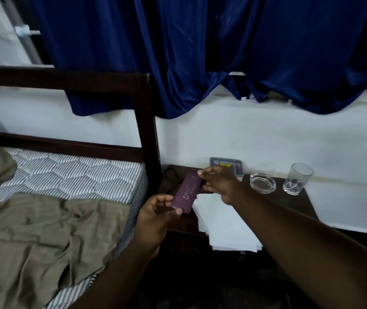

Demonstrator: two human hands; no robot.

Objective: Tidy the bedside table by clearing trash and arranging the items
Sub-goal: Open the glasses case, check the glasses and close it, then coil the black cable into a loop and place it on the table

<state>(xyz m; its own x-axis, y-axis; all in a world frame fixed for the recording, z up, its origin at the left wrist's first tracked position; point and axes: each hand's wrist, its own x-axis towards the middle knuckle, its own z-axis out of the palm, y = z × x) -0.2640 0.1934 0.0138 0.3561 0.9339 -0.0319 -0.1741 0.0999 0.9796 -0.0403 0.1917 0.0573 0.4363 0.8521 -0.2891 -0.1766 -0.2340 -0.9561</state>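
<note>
So the main thing here is the purple cylindrical container (186,191), some kind of tube with pale lettering down its side that's too small for us to read. We've got it held up in the air over the left part of the bedside table (289,201), tilted so the top leans away from us. Our left hand (155,217) grips the lower end, thumb on the front and fingers curled round the back. Our right hand (219,182) pinches the upper end, thumb on top and fingers tucked against the side. So both hands are closed on it and it's not touching the table.

Right under the container there's a messy stack of white papers (222,221) that hangs off the table's front edge. Behind our right hand a gray plastic case (226,164) with a yellow label leans against the white wall (267,134). To the right of that sits a clear glass ashtray (263,183), and just beside it, further right, an upright drinking glass (297,179). At the back left corner of the table a black cable (171,181) is looped up.

To the left of the table is the bed: dark wooden headboard (144,121), striped mattress (66,175), and a rumpled olive sheet (44,237) covering most of it. A dark blue curtain (200,52) hangs above everything.
</note>
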